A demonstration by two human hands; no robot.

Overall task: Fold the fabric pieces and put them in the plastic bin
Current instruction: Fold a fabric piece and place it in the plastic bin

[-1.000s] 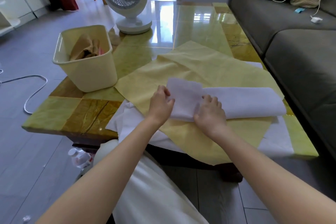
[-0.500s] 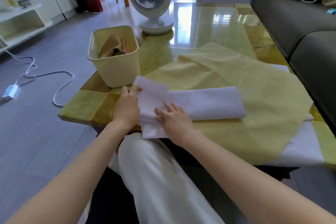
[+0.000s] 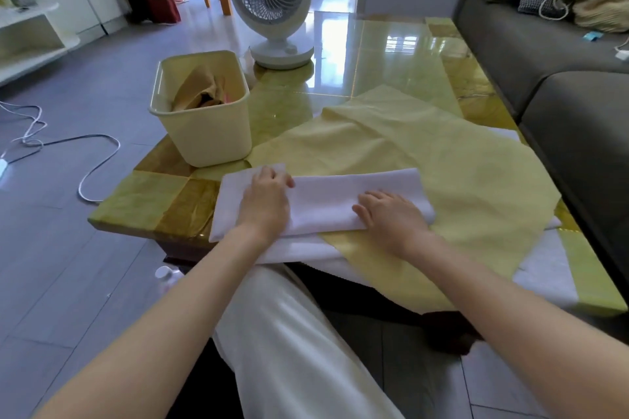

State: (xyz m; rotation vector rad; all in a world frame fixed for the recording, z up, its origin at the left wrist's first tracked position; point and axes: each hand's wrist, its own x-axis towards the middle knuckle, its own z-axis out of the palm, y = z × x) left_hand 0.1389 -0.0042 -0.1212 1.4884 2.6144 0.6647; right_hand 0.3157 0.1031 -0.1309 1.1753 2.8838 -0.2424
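Your white fabric [image 3: 323,201] lies as a long folded strip across the lower middle of the frame. Most of it is on the yellow fabric [image 3: 425,153], and its left end reaches onto the bare bench [image 3: 391,54] close to the near edge.

Your hands are apart, both on the strip. The right hand [image 3: 391,218] lies flat with its fingers spread, pressing the right end down. The left hand [image 3: 265,204] sits near the left end with bent fingers; I cannot tell whether they pinch a layer or only rest on it.

The plastic bin [image 3: 211,139] stands at centre left, just beyond the strip, with a brown fabric [image 3: 197,92] already bunched inside.

- **Slipping:** the bench top looks glossy, and the yellow sheet itself lies on another white cloth [image 3: 544,272]. If you push sideways while making the next fold, I would expect the whole stack to slide and the fold line to skew.
- **The near edge:** the strip's lower left corner could drop over it if your left hand lets go first.
- **Lifting:** take only the white layers, or the yellow sheet may come up with them.
- **The bin:** the folds could spring open on the way, and the crumpled brown piece leaves little flat room, so set the bundle down rather than drop it.
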